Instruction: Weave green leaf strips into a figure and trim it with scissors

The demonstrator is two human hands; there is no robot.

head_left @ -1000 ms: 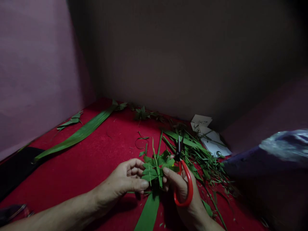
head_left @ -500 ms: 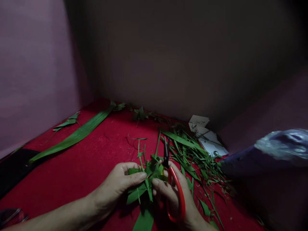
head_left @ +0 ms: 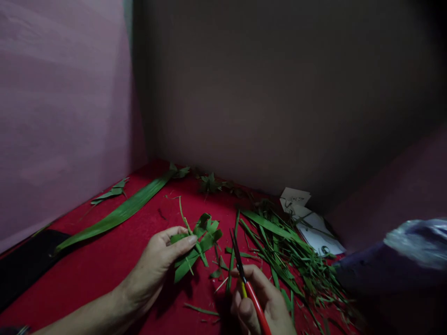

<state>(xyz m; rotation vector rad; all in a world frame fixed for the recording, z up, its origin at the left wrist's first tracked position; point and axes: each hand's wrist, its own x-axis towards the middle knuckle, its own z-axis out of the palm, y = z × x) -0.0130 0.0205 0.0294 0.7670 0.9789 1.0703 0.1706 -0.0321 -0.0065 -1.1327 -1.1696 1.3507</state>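
Your left hand [head_left: 157,260] is clamped on a green sprig [head_left: 200,228], the thumb laid across its middle and the fingers mostly hidden behind; the sprig appears to be lifted over a red surface [head_left: 122,251], with a thin stalk sticking up and away from you. To the right of the sprig, and apart from it, your right hand [head_left: 265,298] is closed around scissors [head_left: 248,286] by the red handle, their dark blades pointing away from you and looking almost together (a bit of yellow shows beside the handle). Right of the sprig, a heap of clippings [head_left: 286,256] spreads out; beyond that, farther from the sprig, lie pale papers [head_left: 316,232]. To the sprig's far right is clear plastic [head_left: 419,244]. A long leaf [head_left: 129,207] stretches to the left of and beyond the sprig, and a black object [head_left: 35,260] sits well to its left. The sprig should weigh next to nothing; its leaves look thin and soft, likely to crease or tear, while the stem seems a little stiffer. Your best hold is probably a light pinch on the stem where the leaves meet, about where your thumb presses, rather than on a leaf edge. Whether it is damp or slippery, you cannot tell.
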